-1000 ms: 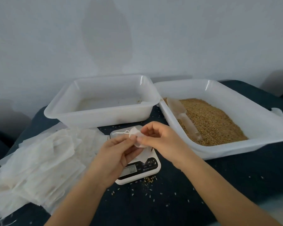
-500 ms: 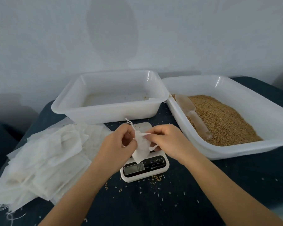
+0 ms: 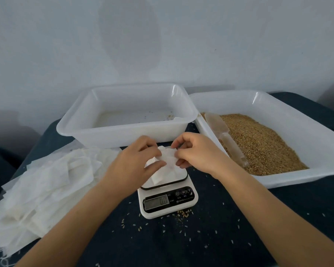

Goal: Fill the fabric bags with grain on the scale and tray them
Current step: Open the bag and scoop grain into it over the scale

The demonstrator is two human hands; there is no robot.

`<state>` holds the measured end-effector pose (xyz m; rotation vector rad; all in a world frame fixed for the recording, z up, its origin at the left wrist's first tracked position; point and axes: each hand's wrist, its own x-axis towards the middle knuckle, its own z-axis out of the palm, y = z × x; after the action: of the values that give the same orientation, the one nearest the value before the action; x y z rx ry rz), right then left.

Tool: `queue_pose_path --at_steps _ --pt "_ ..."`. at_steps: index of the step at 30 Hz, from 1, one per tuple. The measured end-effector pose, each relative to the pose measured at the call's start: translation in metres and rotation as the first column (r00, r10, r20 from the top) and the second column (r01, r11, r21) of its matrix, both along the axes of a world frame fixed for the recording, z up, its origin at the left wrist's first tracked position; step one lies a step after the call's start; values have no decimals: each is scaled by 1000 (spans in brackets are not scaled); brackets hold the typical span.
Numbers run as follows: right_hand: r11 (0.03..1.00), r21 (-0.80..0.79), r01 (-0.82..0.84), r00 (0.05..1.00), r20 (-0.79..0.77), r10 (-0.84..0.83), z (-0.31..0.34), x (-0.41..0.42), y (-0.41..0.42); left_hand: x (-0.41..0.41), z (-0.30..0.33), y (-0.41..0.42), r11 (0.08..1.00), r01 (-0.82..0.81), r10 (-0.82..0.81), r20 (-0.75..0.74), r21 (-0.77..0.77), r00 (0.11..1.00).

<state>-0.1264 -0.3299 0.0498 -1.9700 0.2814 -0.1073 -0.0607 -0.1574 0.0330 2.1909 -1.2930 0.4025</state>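
At the table's left edge lies a pile of empty bags [image 3: 41, 182]. The left hand [image 3: 135, 162] and right hand [image 3: 197, 153] both pinch one small bag [image 3: 167, 164] over the scale [image 3: 168, 197] near the front middle. Spread its mouth wide and stand it centred on the platform before scooping grain [image 3: 258, 143] from the right-hand tray [image 3: 289, 178].

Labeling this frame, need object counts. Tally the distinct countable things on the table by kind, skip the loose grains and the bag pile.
White plastic trays: 2, the near-empty tray and the grain tray
Digital scale: 1
Clear scoop: 1
Fabric bag held by the left hand and right hand: 1
Total: 5
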Motion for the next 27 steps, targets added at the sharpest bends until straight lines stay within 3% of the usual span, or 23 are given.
queue_pose_path --at_steps 2,4,9,12,15,18,21,23,25,27 --pt "1000 2 -1 1000 14 1 2 1 1 -3 -7 -4 991 -24 -2 -197 -132 980" --pt "999 -50 -11 1000 16 12 5 1 3 -8 -18 -6 988 -29 -14 -278 -149 960" --pt "901 -400 -168 977 53 206 7 -6 1 -12 -25 -2 980 -25 -18 -215 -195 976" --pt "811 -501 -302 924 54 378 6 -8 3 -15 -22 -1 984 5 -32 -151 -180 988" --pt "799 -524 -294 909 105 403 4 -3 4 -14 -21 0 984 37 -60 -127 -175 990" --pt "877 -414 -243 929 163 333 5 3 2 -14 -18 3 979 38 -72 -161 -201 984" --pt "990 -44 -133 982 126 138 5 9 3 -13 -14 6 974 39 -78 -169 -222 983" --pt "992 125 -25 1000 -12 26 6 15 4 -11 -11 6 976 50 -82 -143 -214 986" --pt "991 132 31 991 -135 -13 7 18 4 -9 -9 6 978 45 -67 -102 -203 992" --pt "997 72 34 992 -124 -25 6 16 4 -6 -7 6 981 39 -54 -74 -188 996"
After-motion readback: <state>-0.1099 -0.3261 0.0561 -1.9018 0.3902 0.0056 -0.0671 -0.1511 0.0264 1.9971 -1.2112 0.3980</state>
